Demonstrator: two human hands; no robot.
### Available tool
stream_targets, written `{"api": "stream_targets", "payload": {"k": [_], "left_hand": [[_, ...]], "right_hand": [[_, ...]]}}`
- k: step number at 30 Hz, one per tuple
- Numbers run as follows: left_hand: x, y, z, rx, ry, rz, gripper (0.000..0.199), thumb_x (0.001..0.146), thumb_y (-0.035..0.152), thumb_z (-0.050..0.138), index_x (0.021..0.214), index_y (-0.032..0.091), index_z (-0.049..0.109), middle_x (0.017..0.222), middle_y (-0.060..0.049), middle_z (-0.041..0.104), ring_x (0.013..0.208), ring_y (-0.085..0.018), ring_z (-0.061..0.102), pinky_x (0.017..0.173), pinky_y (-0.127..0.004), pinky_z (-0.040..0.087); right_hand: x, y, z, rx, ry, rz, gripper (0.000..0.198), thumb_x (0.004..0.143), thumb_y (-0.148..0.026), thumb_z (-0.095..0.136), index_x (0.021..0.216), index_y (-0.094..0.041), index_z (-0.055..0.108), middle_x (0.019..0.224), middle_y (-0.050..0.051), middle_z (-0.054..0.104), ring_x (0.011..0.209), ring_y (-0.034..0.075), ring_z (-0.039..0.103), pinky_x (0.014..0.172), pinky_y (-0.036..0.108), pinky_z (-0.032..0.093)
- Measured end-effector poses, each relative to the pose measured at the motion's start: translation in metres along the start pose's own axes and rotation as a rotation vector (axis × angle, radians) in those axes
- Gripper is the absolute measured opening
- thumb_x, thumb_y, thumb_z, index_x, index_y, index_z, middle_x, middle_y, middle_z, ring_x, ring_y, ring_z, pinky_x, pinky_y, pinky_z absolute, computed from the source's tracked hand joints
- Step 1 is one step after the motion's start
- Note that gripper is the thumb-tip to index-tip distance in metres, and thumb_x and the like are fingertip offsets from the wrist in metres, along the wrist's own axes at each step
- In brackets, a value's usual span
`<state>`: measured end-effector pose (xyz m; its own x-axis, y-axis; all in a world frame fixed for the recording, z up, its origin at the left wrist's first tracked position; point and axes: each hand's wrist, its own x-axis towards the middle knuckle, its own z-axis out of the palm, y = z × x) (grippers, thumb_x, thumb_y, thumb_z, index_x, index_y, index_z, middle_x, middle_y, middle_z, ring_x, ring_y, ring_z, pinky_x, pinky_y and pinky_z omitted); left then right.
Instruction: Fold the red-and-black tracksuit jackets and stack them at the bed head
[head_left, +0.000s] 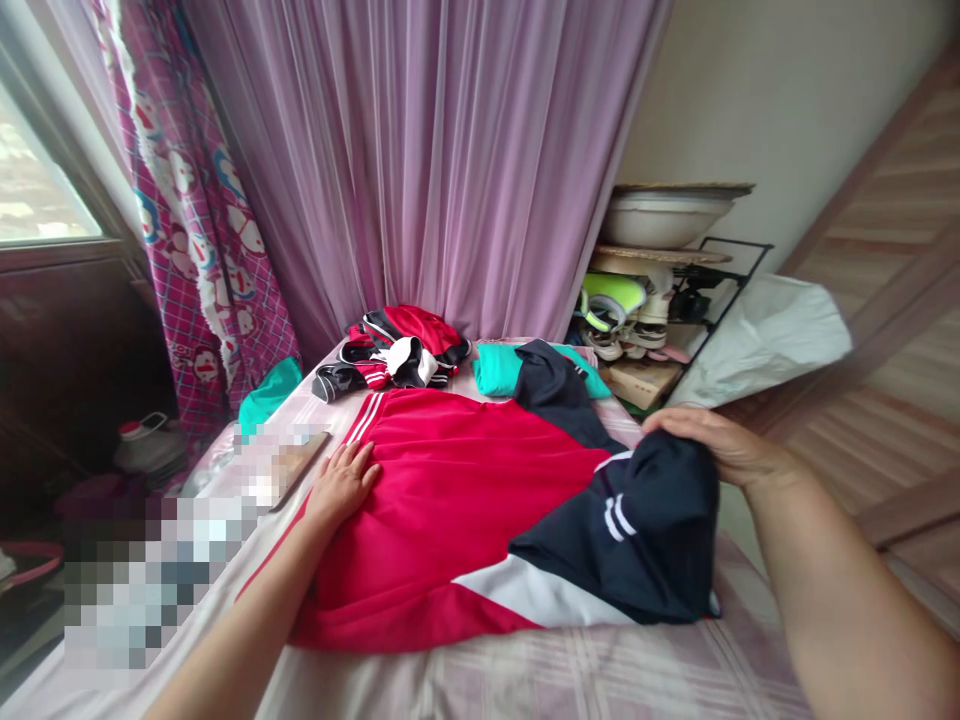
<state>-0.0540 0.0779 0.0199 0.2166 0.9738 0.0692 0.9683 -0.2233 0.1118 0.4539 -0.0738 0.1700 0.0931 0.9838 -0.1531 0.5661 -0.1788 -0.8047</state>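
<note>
A red, navy and white track jacket (457,480) lies spread on the bed, with white stripes along its far left edge. My left hand (345,482) rests flat on the jacket's left edge, fingers stretched out. At the right, my right hand (709,440) grips the jacket's navy part (652,520), which is bunched and slightly raised; the thumb and some fingertips are hidden behind the cloth. A navy sleeve (559,390) reaches away from me over a folded turquoise cloth (499,368).
A heap of red, black and white clothes (405,345) lies at the bed's far end. A flat dark-edged object (300,470) sits left of my left hand. Beyond the bed's right corner stands a rack (720,310) with shoes and a large basin (664,215). Purple curtains (450,150) hang behind.
</note>
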Motion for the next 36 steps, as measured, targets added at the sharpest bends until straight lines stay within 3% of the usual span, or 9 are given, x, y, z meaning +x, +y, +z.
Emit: {"api": "stream_targets", "payload": {"k": [6,9,11,15,19,24,29,33,36], "left_hand": [[0.002,-0.004,0.005,-0.002,0.005,-0.006,0.055,0.098,0.043,0.036,0.149,0.023,0.042,0.157,-0.009,0.039,0.147,-0.027,0.031,0.118,-0.051,0.026],[0.002,-0.005,0.006,-0.006,0.022,0.006,0.056,0.098,0.043,0.036,0.151,0.023,0.039,0.157,-0.010,0.040,0.146,-0.027,0.032,0.117,-0.051,0.027],[0.002,-0.005,0.006,-0.005,0.029,0.009,0.059,0.098,0.043,0.035,0.153,0.021,0.034,0.157,-0.011,0.040,0.146,-0.027,0.032,0.117,-0.051,0.027],[0.002,-0.005,0.008,0.011,0.031,0.007,0.062,0.098,0.044,0.033,0.154,0.017,0.032,0.156,-0.013,0.040,0.146,-0.028,0.033,0.117,-0.052,0.027],[0.002,-0.005,0.011,0.026,0.058,0.002,0.065,0.096,0.046,0.035,0.154,0.016,0.032,0.155,-0.013,0.042,0.145,-0.028,0.034,0.117,-0.051,0.028],[-0.001,-0.006,0.012,0.037,0.040,0.004,0.071,0.095,0.051,0.037,0.154,0.014,0.031,0.156,-0.014,0.040,0.146,-0.028,0.032,0.117,-0.050,0.028],[-0.003,-0.010,0.017,0.047,0.067,0.014,0.076,0.092,0.058,0.041,0.154,0.014,0.031,0.156,-0.015,0.040,0.146,-0.029,0.033,0.117,-0.049,0.029],[-0.004,-0.012,0.023,0.057,0.113,0.030,0.083,0.088,0.063,0.046,0.155,0.016,0.030,0.155,-0.015,0.041,0.146,-0.030,0.033,0.117,-0.049,0.028],[-0.005,-0.012,0.025,0.049,0.077,0.012,0.086,0.086,0.064,0.048,0.155,0.018,0.028,0.156,-0.015,0.040,0.146,-0.030,0.033,0.118,-0.051,0.027]], "right_hand": [[0.024,0.003,0.047,-0.369,-0.451,0.239,0.060,0.065,-0.073,0.064,0.077,-0.014,0.072,0.049,-0.004,0.046,0.041,0.006,0.034,0.040,0.021,0.025],[0.031,0.011,0.063,-0.492,-0.527,0.314,0.044,0.065,-0.060,0.073,0.068,-0.016,0.068,0.044,-0.006,0.043,0.038,0.007,0.040,0.039,0.020,0.026],[0.035,0.011,0.064,-0.484,-0.474,0.307,0.036,0.066,-0.051,0.075,0.064,-0.017,0.066,0.050,-0.003,0.054,0.039,0.008,0.046,0.040,0.020,0.029],[0.062,-0.003,0.062,-0.588,-0.131,0.182,0.023,0.080,-0.035,0.065,0.065,-0.018,0.068,0.060,0.001,0.066,0.046,0.009,0.054,0.046,0.020,0.035],[0.115,-0.020,0.083,-0.756,0.043,0.071,0.025,0.087,-0.030,0.056,0.100,-0.023,0.076,0.079,0.003,0.075,0.073,0.016,0.068,0.061,0.021,0.045],[0.180,-0.025,0.129,-0.790,0.073,-0.002,0.046,0.092,-0.033,0.053,0.138,-0.030,0.057,0.128,0.007,0.068,0.116,0.023,0.062,0.091,0.030,0.047],[0.218,-0.021,0.148,-0.852,0.126,0.024,0.034,0.092,-0.029,0.054,0.123,-0.020,0.065,0.120,0.015,0.070,0.114,0.028,0.064,0.094,0.036,0.046],[0.238,-0.020,0.146,-0.867,0.276,0.117,0.041,0.100,-0.026,0.032,0.130,-0.009,0.054,0.112,0.025,0.069,0.107,0.030,0.067,0.089,0.039,0.048],[0.246,-0.019,0.149,-0.859,0.309,0.158,0.040,0.099,-0.025,0.031,0.129,-0.010,0.053,0.108,0.024,0.070,0.102,0.029,0.068,0.084,0.037,0.049]]}}
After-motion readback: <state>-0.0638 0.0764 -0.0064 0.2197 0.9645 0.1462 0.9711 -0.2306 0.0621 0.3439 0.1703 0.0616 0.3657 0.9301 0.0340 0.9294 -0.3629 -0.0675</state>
